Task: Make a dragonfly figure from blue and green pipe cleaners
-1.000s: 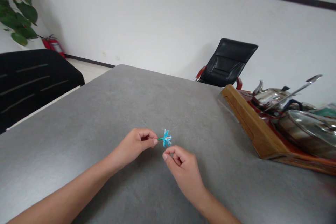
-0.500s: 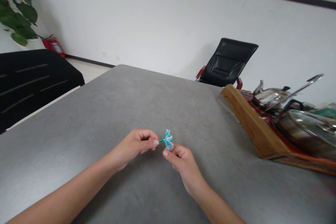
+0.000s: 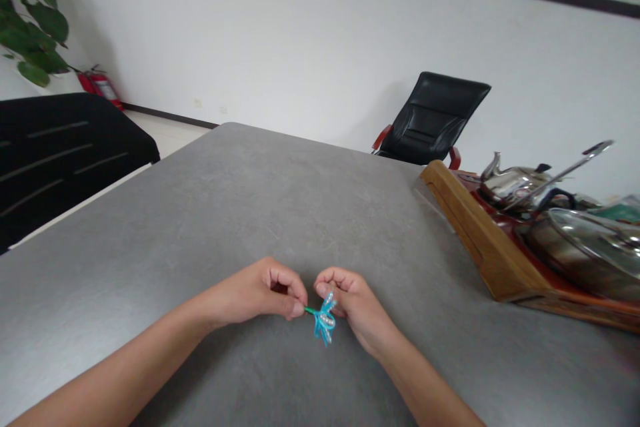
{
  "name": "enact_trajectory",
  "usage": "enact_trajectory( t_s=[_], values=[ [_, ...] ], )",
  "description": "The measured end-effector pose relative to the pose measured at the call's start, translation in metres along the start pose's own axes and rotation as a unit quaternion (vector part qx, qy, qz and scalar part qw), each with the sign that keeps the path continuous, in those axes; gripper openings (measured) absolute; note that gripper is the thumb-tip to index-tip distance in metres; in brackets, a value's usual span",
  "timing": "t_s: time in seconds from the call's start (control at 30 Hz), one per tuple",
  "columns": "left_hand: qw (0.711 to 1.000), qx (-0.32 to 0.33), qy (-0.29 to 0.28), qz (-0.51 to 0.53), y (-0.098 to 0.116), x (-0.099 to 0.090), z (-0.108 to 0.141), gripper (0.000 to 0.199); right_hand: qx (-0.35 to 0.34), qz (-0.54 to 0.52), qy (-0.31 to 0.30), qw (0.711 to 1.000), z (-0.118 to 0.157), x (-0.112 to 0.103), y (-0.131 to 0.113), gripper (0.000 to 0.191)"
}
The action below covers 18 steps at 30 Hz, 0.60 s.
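Tight pinch by the left hand on the green wire stem of a small blue beaded flower, with the right hand closed around the flower's upper loops, its curled fingertips pressed just above them. Flower between both hands, toward the near edge of the grey worktop, roughly mid-width. Well off to the right, along the worktop's right edge, a wooden tea tray bearing a steel kettle and a glass-lidded pot. Beyond the far edge, a black leather armchair; beyond the left edge, a black upholstered bench, a leafy green plant and a red fire extinguisher.
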State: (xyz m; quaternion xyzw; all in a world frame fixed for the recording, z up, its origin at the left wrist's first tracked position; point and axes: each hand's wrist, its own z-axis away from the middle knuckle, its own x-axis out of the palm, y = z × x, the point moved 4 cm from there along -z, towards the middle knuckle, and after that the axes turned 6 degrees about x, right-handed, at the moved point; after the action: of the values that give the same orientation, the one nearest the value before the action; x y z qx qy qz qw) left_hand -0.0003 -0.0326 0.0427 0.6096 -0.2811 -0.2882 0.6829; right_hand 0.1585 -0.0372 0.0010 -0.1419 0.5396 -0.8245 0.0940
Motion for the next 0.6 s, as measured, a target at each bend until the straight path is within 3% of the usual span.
enact_trajectory(
  t_s=[0.2,0.37,0.47,0.6],
  values=[
    [0.994,-0.002,-0.033,-0.108,0.0,0.003,0.002,0.01,-0.064,0.081,0.029,0.994,0.003,-0.003,-0.01,0.023],
    [0.979,0.001,-0.008,-0.204,-0.002,0.003,0.0,0.014,-0.116,0.15,0.062,0.98,0.016,-0.001,-0.02,0.02],
    [0.974,0.001,0.018,-0.225,-0.004,0.0,-0.001,0.016,-0.16,0.213,0.103,0.958,0.027,0.003,-0.028,0.017],
    [0.969,0.001,0.075,-0.234,-0.005,-0.006,-0.002,0.017,-0.246,0.309,0.137,0.908,0.039,0.012,-0.037,0.015]
  ],
)
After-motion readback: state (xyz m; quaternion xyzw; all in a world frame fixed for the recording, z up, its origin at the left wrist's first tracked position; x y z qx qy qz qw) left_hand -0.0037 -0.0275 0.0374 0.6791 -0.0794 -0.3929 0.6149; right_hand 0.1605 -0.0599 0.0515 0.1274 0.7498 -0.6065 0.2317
